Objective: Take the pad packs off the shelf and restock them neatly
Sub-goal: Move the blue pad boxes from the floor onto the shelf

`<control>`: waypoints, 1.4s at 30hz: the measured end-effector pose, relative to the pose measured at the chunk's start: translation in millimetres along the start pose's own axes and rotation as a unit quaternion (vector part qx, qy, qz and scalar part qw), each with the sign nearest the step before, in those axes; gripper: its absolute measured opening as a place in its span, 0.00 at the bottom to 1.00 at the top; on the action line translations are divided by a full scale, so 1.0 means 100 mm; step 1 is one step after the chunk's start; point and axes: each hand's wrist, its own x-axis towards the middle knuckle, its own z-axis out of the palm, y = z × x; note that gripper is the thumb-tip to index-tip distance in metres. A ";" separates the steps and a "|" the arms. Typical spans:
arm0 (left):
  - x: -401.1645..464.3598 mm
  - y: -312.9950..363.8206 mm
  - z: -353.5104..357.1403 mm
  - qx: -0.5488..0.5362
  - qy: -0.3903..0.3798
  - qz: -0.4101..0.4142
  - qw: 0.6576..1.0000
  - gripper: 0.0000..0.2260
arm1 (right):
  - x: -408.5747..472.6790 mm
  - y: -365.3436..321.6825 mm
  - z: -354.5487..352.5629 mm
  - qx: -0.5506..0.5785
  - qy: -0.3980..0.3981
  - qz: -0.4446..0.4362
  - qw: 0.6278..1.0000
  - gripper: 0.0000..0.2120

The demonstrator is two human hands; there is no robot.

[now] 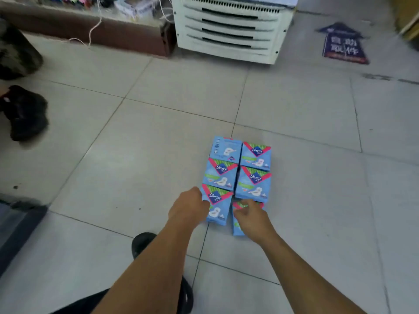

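looking down from head height, the camera showed six blue pad packs (237, 177) lying flat on a pale tiled floor (158, 143), set in two columns of three with their edges touching or nearly so. five showed a printed front with a red chevron and a brand name; the far left pack (225, 148) showed a different printed face. the near right pack (240, 219) sat a little lower than its neighbours, out of line with the row.

the person's left hand (189, 208) was at the left edge of the near left pack (216, 206), with the fingers curled round that edge, though the far side of the grip was hidden. the right hand (252, 217) lay on top of the near right pack, fingers bent over its upper part and covering most of it; whether it gripped or only pressed could not be told. the two hands were close together, one pack's width apart, both bare forearms reaching in from the bottom of the view.

a dark shoe (142, 243) showed on the floor just beneath the left forearm. farther back stood a white louvred appliance (231, 28), and left of it a low brown counter base (90, 30) with a white cord (94, 28) trailing down. a dark blue arrow-shaped floor sticker (342, 44) lay to the right. dark blurred objects (25, 112) sat at the left edge.
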 end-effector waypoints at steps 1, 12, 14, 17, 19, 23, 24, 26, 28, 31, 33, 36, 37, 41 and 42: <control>0.14 -0.04 0.14 -0.019 -0.005 -0.010 1.000 0.16 | 0.11 0.09 0.08 0.011 -0.003 0.019 1.000 0.18; 0.88 -0.37 0.86 -0.146 -0.025 -0.021 0.989 0.17 | 0.73 0.37 0.83 0.129 0.026 0.079 0.988 0.13; 0.88 -0.40 0.85 -0.172 -0.031 -0.044 0.984 0.15 | 0.71 0.36 0.84 0.156 0.049 0.098 0.982 0.12; 0.81 -0.41 0.75 -0.197 -0.054 -0.058 0.977 0.15 | 0.60 0.32 0.77 0.184 0.078 0.100 0.975 0.11; 0.70 -0.37 0.59 -0.218 -0.049 -0.056 0.973 0.18 | 0.49 0.25 0.68 0.203 0.097 0.090 0.970 0.09; 0.37 -0.26 0.03 -0.288 -0.037 -0.017 0.957 0.18 | 0.18 -0.10 0.42 0.216 0.112 0.026 0.970 0.10; 0.27 -0.24 -0.17 -0.295 -0.026 -0.009 0.955 0.19 | 0.11 -0.24 0.35 0.222 0.105 0.003 0.969 0.11; 0.02 -0.22 -0.58 -0.312 0.008 0.014 0.950 0.20 | -0.06 -0.59 0.20 0.242 0.083 -0.050 0.965 0.14; -0.25 -0.23 -1.02 -0.333 0.043 0.048 0.941 0.22 | -0.24 -0.98 0.07 0.245 0.059 -0.114 0.961 0.15; -0.75 -0.36 -1.62 -0.333 0.108 0.091 0.932 0.23 | -0.56 -1.57 -0.02 0.241 0.027 -0.200 0.949 0.13; -1.09 -0.52 -1.95 -0.345 0.151 0.109 0.920 0.23 | -0.77 -1.95 -0.01 0.220 0.013 -0.252 0.942 0.13; -1.60 -0.82 -2.34 -0.363 0.224 0.125 0.896 0.24 | -1.16 -2.47 0.07 0.198 -0.019 -0.319 0.927 0.13; -1.76 -0.94 -2.45 -0.368 0.244 0.125 0.889 0.23 | -1.29 -2.62 0.12 0.196 -0.038 -0.335 0.921 0.13; -2.37 -1.48 -2.81 -0.376 0.323 0.128 0.859 0.25 | -1.80 -3.19 0.42 0.159 -0.101 -0.396 0.899 0.15; -2.51 -1.61 -2.89 -0.373 0.347 0.130 0.851 0.25 | -1.91 -3.33 0.52 0.154 -0.110 -0.412 0.892 0.15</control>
